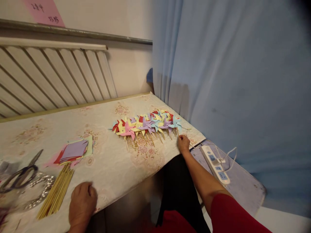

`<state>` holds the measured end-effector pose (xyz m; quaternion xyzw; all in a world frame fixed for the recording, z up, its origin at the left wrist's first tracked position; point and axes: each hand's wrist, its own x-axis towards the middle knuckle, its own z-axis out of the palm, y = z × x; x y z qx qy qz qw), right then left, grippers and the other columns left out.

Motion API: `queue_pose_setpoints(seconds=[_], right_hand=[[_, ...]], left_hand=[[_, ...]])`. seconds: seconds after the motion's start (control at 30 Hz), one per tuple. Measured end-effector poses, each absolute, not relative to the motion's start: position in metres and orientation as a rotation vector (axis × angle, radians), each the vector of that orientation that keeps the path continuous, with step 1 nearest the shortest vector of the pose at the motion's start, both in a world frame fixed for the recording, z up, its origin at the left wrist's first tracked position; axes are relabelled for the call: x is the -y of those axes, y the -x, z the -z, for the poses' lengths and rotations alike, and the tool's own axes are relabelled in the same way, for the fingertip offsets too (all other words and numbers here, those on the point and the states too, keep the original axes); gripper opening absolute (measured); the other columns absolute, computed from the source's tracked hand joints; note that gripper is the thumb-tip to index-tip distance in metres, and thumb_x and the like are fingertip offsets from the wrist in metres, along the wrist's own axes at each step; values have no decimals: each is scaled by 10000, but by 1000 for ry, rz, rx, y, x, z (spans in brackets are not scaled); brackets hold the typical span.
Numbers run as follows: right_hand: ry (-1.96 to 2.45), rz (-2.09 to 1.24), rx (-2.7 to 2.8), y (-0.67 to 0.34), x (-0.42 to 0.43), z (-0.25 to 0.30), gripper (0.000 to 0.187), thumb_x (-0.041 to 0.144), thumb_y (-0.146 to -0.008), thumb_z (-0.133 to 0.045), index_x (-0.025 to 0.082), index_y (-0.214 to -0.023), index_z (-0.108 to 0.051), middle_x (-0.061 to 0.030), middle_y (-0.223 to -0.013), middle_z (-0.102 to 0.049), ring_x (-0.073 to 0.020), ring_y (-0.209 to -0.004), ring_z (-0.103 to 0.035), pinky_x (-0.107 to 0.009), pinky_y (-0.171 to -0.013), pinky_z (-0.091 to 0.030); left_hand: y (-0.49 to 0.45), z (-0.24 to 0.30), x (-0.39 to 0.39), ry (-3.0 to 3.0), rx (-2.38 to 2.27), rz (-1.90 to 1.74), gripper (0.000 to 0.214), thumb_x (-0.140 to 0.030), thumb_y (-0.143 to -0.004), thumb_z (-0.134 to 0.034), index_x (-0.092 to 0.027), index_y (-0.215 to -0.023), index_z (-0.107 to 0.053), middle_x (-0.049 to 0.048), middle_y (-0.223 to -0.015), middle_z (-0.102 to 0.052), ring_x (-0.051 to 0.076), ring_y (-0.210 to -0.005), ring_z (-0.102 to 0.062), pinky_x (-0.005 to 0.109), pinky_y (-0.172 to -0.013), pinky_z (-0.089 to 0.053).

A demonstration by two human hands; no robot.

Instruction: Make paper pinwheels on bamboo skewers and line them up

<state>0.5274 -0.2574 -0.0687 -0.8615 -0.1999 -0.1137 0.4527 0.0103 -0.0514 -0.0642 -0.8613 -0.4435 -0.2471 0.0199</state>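
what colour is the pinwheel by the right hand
The pinwheel is light blue, seen in the head view.

A pale ribbed radiator [63, 76] stands against the cream wall [131, 66] at the left, beneath a grey pipe [85, 34] running along the wall and a pink sheet of paper [46, 13] with dark handwriting. Below them stretches a table [110, 174] covered in a cream cloth with a faded floral print, while a blue curtain [230, 81] hangs in folds down the right side. Beside the table's right end, a white power strip [211, 159] with blue socket panels and a looping white cable [236, 152] lies on a lower bluish-grey surface [245, 186].
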Motion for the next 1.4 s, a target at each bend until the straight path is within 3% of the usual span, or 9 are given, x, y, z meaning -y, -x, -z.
queue_pose_setpoints(seconds=[0.83, 1.4], right_hand=[[2331, 295, 518, -527, 249, 69, 312, 182, -798, -448, 106, -918, -725, -151, -894, -702, -219, -797, -575, -305, -786, -415], [2276, 318, 328, -515, 270, 73, 404, 254, -736, -457, 71, -1018, -681, -162, -927, -690, -248, -847, -588, -353, -842, -449]], left_hand=[[-10, 65, 53, 2629, 1335, 732, 223, -251, -887, -395, -151, -930, -590, 140, -973, -627, 295, -1001, -560, 439, -988, -454], [-14, 60, 67, 2657, 1498, 758, 128, -161, -864, -433, -200, -878, -554, 106, -921, -592, 274, -957, -549, 409, -908, -466]])
